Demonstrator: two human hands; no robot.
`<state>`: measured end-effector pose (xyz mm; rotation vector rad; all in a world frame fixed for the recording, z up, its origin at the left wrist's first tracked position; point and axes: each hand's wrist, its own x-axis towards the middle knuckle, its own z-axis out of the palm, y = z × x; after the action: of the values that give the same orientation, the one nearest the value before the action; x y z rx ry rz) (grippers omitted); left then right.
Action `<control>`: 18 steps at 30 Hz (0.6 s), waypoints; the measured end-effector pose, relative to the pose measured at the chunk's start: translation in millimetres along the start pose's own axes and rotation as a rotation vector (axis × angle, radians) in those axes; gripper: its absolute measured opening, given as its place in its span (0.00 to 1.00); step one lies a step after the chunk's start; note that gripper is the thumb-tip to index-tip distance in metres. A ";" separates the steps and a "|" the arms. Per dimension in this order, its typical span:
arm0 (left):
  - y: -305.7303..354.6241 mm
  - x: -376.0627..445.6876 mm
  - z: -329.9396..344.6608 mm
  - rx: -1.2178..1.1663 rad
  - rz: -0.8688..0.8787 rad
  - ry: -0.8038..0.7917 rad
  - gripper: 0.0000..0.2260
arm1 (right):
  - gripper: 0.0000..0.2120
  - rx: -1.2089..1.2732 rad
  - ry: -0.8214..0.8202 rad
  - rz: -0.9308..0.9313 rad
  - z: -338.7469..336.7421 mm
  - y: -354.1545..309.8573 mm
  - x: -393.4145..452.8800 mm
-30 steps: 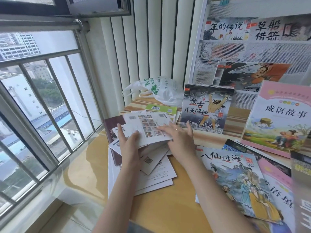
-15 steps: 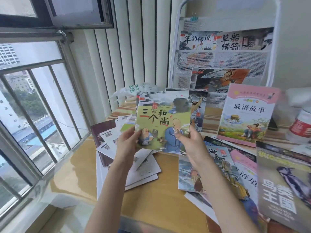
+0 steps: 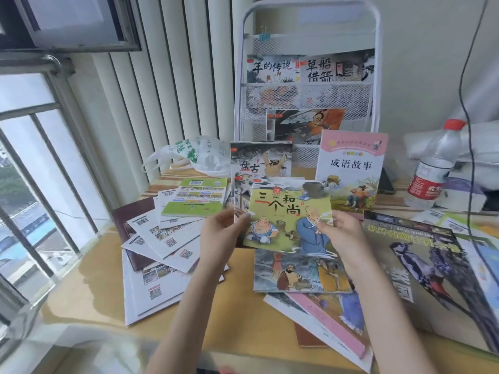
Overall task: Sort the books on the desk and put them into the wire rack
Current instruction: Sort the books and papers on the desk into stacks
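Observation:
I hold a thin green picture book (image 3: pixel 287 215) with two monks on its cover upright above the desk. My left hand (image 3: pixel 220 234) pinches its left edge and my right hand (image 3: pixel 341 233) pinches its right edge. Behind it a dark picture book (image 3: pixel 260 164) stands on the desk, and a pink-topped book (image 3: pixel 351 168) leans beside it. The white wire rack (image 3: pixel 307 95) stands at the back with three books in its mesh pockets. A fanned pile of face-down books (image 3: pixel 164 238) lies left of my hands. Several more books (image 3: pixel 302 271) lie to the right.
A white plastic bag (image 3: pixel 194 155) lies at the back left of the wooden desk (image 3: pixel 243 314). A water bottle with a red cap (image 3: pixel 434 168) stands at the right, with a black cable (image 3: pixel 468 130) hanging in front. A barred window (image 3: pixel 40 171) runs along the left.
One second ago both hands lay on the face-down pile. They then lifted the green book, turned cover-up, and now hold it slightly further right and lower, in front of the dark book.

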<state>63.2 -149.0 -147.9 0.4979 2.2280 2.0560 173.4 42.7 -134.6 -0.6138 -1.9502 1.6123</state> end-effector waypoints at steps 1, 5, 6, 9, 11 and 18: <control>-0.9 -1.6 5.3 0.063 0.027 -0.020 0.14 | 0.07 -0.084 -0.042 0.017 -9.4 2.0 -0.1; -9.8 -16.4 18.3 0.160 -0.131 -0.287 0.18 | 0.07 -0.378 -0.142 0.153 -26.7 25.5 -2.6; -11.5 -19.6 20.5 0.126 -0.189 -0.360 0.24 | 0.10 -0.448 -0.136 0.162 -24.5 30.0 -3.3; -18.0 -19.7 26.1 -0.049 -0.299 -0.364 0.33 | 0.23 -0.558 -0.111 0.123 -15.6 36.0 -4.3; -16.9 -15.3 27.0 -0.147 -0.358 -0.281 0.33 | 0.30 -0.494 -0.090 0.156 -10.7 32.4 -7.4; -6.1 -16.7 32.1 -0.473 -0.605 -0.335 0.13 | 0.25 -0.088 -0.053 0.216 -5.5 29.1 -14.8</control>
<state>86.3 -123.3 -160.0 0.0910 1.4038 1.8889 188.5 42.6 -164.1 -0.8504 -2.0618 1.6920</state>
